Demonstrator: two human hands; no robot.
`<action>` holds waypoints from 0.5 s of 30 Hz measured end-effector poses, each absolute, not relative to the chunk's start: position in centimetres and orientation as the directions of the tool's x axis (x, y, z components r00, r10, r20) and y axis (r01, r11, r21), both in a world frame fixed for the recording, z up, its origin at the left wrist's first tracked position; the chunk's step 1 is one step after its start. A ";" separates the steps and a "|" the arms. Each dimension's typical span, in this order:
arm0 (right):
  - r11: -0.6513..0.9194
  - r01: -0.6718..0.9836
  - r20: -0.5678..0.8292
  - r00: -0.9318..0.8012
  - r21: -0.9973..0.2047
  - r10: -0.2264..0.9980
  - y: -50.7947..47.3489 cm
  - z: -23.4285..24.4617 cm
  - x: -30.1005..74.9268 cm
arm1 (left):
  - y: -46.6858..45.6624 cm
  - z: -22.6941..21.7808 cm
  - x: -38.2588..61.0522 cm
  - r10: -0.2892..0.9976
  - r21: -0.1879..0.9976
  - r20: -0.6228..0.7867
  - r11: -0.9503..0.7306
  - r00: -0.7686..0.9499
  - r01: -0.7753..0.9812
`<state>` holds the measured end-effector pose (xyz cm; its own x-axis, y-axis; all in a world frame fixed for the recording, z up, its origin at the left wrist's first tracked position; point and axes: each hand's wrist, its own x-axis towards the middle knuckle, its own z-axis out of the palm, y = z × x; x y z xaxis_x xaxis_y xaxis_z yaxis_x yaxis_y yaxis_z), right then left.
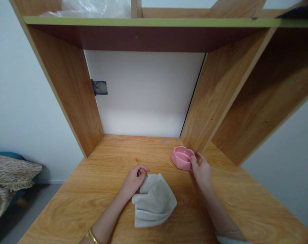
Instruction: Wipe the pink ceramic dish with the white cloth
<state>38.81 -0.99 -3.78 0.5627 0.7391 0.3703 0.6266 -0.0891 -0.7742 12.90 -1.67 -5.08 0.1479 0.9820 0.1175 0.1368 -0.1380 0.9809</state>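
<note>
A pink faceted ashtray (180,162) with a notched rim sits at the back right of the wooden desktop, beside the upright panel. My right hand (201,171) grips its right side, the thumb over the rim and the fingers outside. Nearer to me lies a crumpled, folded light grey cloth (156,201). My left hand (135,179) rests at the cloth's upper left edge with its fingers curled in. Nothing shows between those fingers. Part of the cloth's left edge lies against this hand.
The wooden desktop (113,159) is bounded by a left side panel (67,91) and a right upright panel (220,91). Overhead runs a shelf with a yellow-green edge (154,22), bearing clear plastic (98,8). An open wall box (100,87) shows blue wire. A woven cover (11,171) is at far left.
</note>
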 end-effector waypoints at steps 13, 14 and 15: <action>0.534 0.527 0.315 -0.451 -0.661 0.835 -4.8 -2.0 29.8 | -1.3 -6.0 11.9 0.968 0.901 0.187 -0.236 0.165 0.364; 0.550 0.523 0.296 -0.492 -0.652 0.819 -5.1 -2.0 29.4 | -1.3 -6.1 11.9 0.967 0.898 0.184 -0.239 0.178 0.369; 0.562 0.524 0.282 -0.520 -0.640 0.806 -5.3 -2.0 29.2 | -1.3 -6.1 11.9 0.965 0.895 0.181 -0.242 0.190 0.374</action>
